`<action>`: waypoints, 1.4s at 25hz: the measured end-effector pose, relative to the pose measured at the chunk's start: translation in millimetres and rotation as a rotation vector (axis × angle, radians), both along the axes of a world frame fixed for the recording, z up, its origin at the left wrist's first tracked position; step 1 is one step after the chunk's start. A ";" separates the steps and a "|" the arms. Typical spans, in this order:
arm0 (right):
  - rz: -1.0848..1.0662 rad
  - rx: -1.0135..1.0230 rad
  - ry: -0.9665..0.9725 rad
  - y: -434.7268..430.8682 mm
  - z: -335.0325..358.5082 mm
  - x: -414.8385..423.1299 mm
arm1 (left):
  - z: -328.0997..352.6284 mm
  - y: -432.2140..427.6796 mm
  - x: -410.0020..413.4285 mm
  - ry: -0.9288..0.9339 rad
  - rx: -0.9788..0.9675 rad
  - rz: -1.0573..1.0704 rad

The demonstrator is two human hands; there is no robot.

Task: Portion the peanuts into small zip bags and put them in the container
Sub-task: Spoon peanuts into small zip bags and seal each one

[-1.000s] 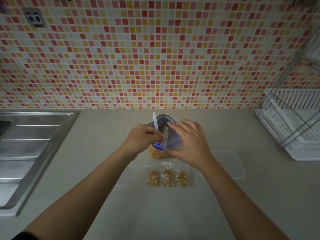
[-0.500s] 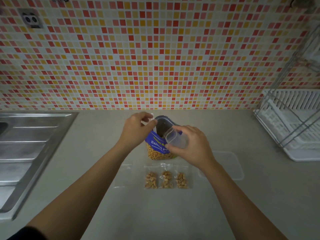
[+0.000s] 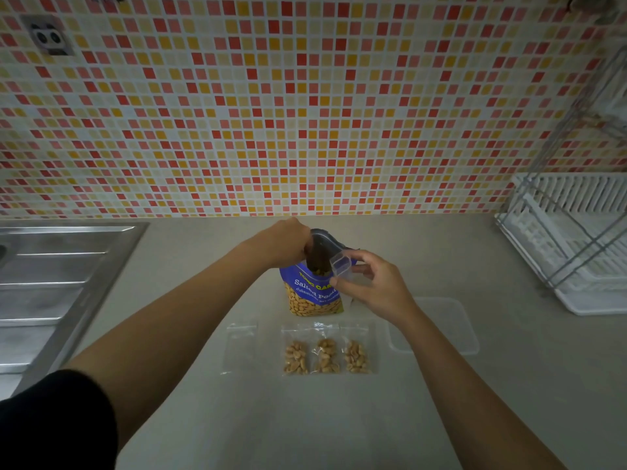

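beige counter (image 3: 305, 422), 3 bags (image 3: 326, 356), mosaic wall (image 3: 305, 96)

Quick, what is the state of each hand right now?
Left hand: fingers curled at the mouth of the peanut bag; what it grips cannot be told.
Right hand: closed, pinching an open small zip bag.

Two arms of one person show. The left arm (image 3: 176, 320) wears a black sleeve (image 3: 57, 418) of plain, matt cloth, seen over the near left corner of the surface. Its hem runs as a soft, rounded edge high on the arm. From that hem down, the forearm is bare to the left hand (image 3: 288, 240). The right arm (image 3: 475, 395) is bare along all that shows of it, through the wrist to the right hand (image 3: 380, 293) and its fingers (image 3: 369, 262). Its upper part lies out of view.
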State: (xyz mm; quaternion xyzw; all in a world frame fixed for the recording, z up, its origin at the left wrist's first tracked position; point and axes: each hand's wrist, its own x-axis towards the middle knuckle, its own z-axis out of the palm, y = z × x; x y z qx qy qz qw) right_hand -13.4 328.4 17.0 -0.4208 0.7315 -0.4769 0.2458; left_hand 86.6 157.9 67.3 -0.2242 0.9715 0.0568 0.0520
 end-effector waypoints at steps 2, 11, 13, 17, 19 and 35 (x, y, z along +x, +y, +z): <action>0.004 -0.001 0.002 -0.1 -0.4 -3.9 | 4.6 -1.4 -5.0 0.051 -0.046 0.027; 0.017 -0.015 -0.138 2.2 -11.9 -14.1 | -16.9 18.0 -29.4 0.000 0.163 0.296; 0.025 -0.002 -0.148 2.5 -12.1 -16.2 | -16.9 10.1 -25.3 0.056 0.271 0.352; 0.030 0.014 -0.166 2.9 -11.2 -18.0 | -13.6 4.3 -15.6 0.229 0.573 0.458; 0.034 0.019 -0.164 3.5 -10.3 -17.3 | -13.1 -2.1 -11.5 0.316 0.634 0.490; -0.131 -0.014 0.301 -3.5 7.3 -1.0 | -13.6 -29.9 38.9 0.529 0.820 0.706</action>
